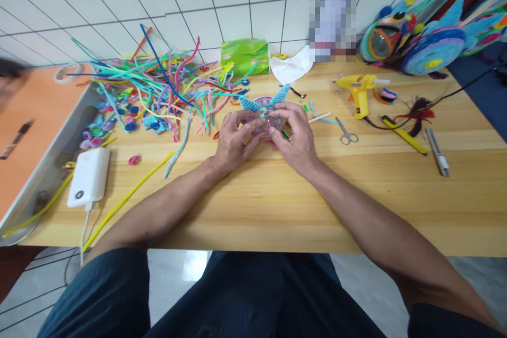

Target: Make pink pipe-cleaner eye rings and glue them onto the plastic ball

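Between my hands is a craft piece (276, 123) with a clear, rounded plastic body and two pointed light-blue ears of wound pipe cleaner at the far side. Pink shows along its edges. My left hand (233, 140) has its fingers curled over the near left side of it. From the right, my right hand (295, 134) grips the piece, thumb toward the middle and fingers bent over the top. Both sets of fingertips meet near a thin pink strand (266, 127) on the near side. My fingers hide much of the body.
At the left lie a heap of pipe cleaners (158, 82), a white power bank (89, 177) and a long tray (51, 169). A green tissue pack (244, 56) stands behind. Rightward are a yellow glue gun (358, 92), small scissors (348, 136), cutters (438, 153) and finished crafts (433, 45).
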The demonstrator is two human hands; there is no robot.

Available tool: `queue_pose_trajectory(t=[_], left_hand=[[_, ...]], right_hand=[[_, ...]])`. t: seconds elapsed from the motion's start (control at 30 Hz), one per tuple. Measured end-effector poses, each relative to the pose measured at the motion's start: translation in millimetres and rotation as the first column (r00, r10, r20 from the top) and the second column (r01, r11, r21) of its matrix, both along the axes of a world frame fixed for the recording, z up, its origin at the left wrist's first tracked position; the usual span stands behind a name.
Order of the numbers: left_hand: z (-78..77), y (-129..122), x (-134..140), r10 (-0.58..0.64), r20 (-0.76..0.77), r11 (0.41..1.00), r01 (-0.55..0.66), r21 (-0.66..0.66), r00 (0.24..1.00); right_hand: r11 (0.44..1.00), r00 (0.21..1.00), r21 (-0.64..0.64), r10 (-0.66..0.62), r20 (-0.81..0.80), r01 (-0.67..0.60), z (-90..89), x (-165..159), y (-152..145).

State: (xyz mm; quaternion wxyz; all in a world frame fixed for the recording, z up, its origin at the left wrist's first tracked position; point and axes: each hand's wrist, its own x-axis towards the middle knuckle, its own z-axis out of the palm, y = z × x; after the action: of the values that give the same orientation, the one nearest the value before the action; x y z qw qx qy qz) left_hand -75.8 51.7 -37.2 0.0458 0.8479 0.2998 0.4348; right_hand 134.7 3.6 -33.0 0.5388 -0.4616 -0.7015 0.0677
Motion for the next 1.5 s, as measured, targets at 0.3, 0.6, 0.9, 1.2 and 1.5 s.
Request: queue_pose_trajectory(t=[0.3,0.6,0.9,1.2,1.5], left_hand=[[-3.0,6.3,3.3,0.023,0.023,0.99,-0.026,0.136,0.999],[2.6,8.7,8.6,-0.003,0.054,0.976,-0.008,0.216,0.999],[8.8,10.7,12.5,0.006,0.033,0.989,-0.011,0.149,0.999],[10.3,6.2,13.0,0.044,-0.024,0.995,-0.042,0.091,0.999],[13.4,-5.1,15.3,0.057,-0.041,0.996,-0.053,0.076,0.998]], right_hand=[[0.92,0.955,-0.298,-0.188,0.231,0.254,63.7,69.1,-13.6],[0.452,0.622,-0.487,-0.22,0.751,0.748,44.4,143.0,-35.9],[0.501,0.708,-0.598,-0.042,0.705,0.625,31.5,160.8,-16.7],[0.725,0.918,-0.571,-0.239,0.316,0.385,44.9,161.0,-47.9],[0.925,0.995,-0.379,0.005,0.102,0.035,77.6,58.4,-39.8]])
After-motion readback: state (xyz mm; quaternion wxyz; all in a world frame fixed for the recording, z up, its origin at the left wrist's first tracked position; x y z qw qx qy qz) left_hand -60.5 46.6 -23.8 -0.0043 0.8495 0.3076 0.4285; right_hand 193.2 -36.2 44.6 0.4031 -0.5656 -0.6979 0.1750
